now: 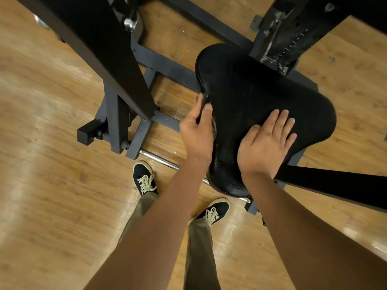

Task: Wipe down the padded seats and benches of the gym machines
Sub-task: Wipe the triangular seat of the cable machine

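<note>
A wood-plank floor (52, 122) lies under a black steel machine frame (117, 65). Its black textured padded seat (251, 91) sits centre right. The right hand (266, 143) lies flat on the seat with fingers spread, probably to steady it. The left hand (196, 128) pinches the seat's left edge. Whether it also holds a dark cloth is unclear.

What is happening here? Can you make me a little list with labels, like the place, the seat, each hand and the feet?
place: wood-look floor under a black machine frame
seat: black padded seat, whitish and worn along its left edge
left side: left hand at the seat's left edge, pinching a dark item; cannot tell if it is a cloth
right side: right hand lies flat on the seat, fingers straight
feet: dark shoes with pale laces, on the floor
also: shiny metal bar low by the frame
</note>
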Demonstrator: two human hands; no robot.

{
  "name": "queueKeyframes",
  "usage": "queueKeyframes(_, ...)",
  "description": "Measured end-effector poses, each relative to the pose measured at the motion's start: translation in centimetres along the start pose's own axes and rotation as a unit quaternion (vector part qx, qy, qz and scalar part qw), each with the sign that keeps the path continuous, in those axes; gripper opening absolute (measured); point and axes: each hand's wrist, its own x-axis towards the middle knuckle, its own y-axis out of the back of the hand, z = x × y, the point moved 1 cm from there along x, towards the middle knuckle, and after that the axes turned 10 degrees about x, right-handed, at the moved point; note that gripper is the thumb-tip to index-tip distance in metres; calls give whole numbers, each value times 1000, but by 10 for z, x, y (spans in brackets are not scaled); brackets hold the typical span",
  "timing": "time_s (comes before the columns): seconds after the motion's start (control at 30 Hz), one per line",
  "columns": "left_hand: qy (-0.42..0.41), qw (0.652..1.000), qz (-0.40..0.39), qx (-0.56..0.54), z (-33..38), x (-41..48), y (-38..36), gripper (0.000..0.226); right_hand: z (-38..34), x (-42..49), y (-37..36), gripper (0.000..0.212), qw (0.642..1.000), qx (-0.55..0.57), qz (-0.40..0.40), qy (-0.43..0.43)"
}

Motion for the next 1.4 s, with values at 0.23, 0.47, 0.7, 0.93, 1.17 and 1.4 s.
queueKeyframes(0.23,-15,999,-3,41,-12,-10,5,41,0,0,-2,62,1000,0,-4,0)
queueKeyframes(0.47,13,993,120,4,28,66,-18,39,1,0,-2,62,1000,2,-5,3)
queueKeyframes(0.7,23,999,23,18,-2,-14,1,35,-1,0,1,61,1000,15,-11,-13)
queueKeyframes(0.93,21,997,55,58,2,-15,-3,36,-1,-1,7,65,999,31,-25,-12)
queueKeyframes(1.17,47,994,94,28,40,81,-17,33,2,0,5,66,999,25,-23,-15)
queueKeyframes(1.4,32,989,-90,116,73,133,1,23,-1,0,5,65,999,18,-18,-20)
